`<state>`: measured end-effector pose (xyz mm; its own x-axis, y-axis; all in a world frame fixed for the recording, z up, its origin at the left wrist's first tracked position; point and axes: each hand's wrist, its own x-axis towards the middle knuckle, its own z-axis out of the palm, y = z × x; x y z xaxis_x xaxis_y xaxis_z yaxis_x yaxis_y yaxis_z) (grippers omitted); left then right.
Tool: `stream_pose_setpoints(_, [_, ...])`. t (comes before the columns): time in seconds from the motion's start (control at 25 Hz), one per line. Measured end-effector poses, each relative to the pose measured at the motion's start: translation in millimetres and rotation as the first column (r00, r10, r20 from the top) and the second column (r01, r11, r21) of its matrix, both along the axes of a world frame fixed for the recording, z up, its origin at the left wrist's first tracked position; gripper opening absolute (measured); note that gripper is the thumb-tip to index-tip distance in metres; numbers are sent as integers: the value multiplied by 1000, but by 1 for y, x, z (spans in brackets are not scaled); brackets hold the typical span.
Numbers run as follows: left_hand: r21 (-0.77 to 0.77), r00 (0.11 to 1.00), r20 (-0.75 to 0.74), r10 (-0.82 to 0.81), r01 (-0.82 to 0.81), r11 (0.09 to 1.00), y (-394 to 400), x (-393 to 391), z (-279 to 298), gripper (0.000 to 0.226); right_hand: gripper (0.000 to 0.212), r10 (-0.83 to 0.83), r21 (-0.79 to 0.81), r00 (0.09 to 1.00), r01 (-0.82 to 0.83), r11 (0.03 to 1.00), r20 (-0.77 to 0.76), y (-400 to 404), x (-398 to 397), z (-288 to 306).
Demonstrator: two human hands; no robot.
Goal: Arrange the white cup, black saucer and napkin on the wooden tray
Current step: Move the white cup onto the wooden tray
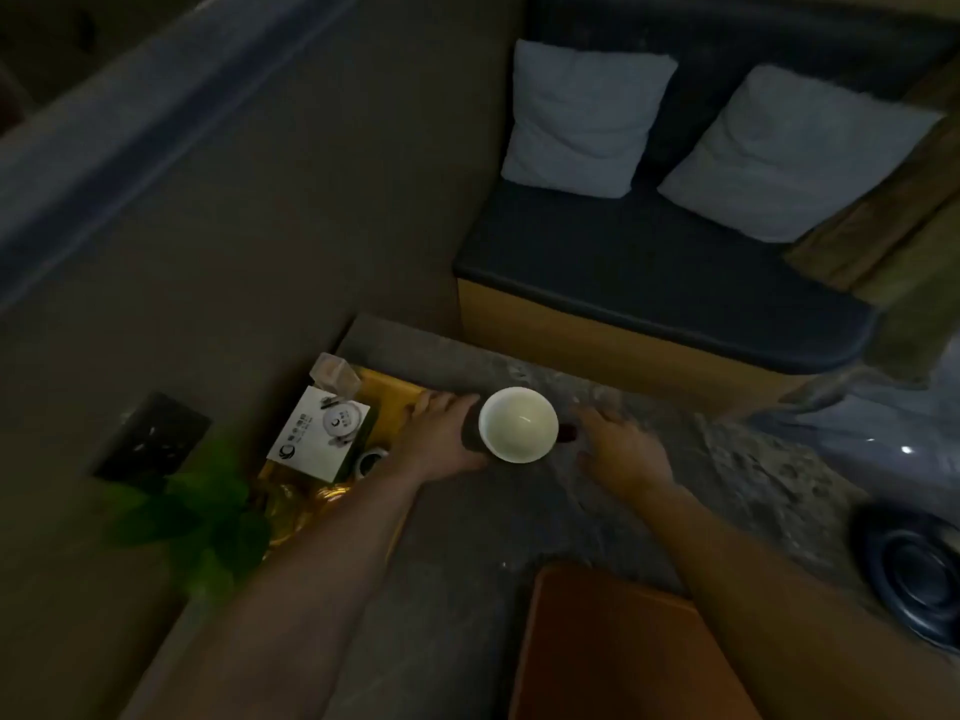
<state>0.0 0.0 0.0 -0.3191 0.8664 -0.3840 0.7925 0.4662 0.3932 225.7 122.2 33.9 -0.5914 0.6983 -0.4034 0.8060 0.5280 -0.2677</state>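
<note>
I am reaching both hands to the white cup (518, 424) on the stone counter (727, 475): left hand (441, 433) touching, right hand (621, 444) open, empty. The dim light is risking a knock.

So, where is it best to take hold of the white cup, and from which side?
Grip the white cup by its outer wall just below the rim, coming from the left, where the left hand already lies beside it. It stands upright, mouth open upward, and no handle is visible.

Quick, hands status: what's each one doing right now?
Left hand: against the white cup's left side; grip cannot be told.
Right hand: open, fingers spread, right of the cup, holding nothing.
</note>
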Motion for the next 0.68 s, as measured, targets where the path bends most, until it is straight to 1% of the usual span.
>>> stream_pose_setpoints(0.08, [22,999,-15,-42,42,999,10,-2,-4,100,65,1,-11,1000,-1,1000,-7,7,-8,-5])
stream_pose_setpoints(0.16, [29,997,-11,-74,74,997,14,-2,-10,106,60,-7,-29,1000,7,1000,-9,10,-12,-14])
stream_pose_setpoints(0.28, [61,995,33,-92,90,994,18,0,-15,107,37,-31,-16,994,29,999,-101,11,-15,-25])
stream_pose_setpoints(0.36, [81,994,71,-81,76,994,20,3,-15,104,26,-56,-29,987,53,998,-149,10,-17,-30])
stream_pose_setpoints(0.48, [96,991,128,-51,38,995,21,6,-16,104,22,-98,-41,976,91,995,-196,7,-15,-35])
stream_pose_setpoints(0.6, [140,982,189,-17,-10,990,17,9,-19,106,21,-157,-60,952,146,987,-263,4,-11,-38])
stream_pose_setpoints(0.68, [163,972,236,-4,-36,986,18,11,-17,104,21,-195,-67,940,183,981,-281,1,-12,-38])
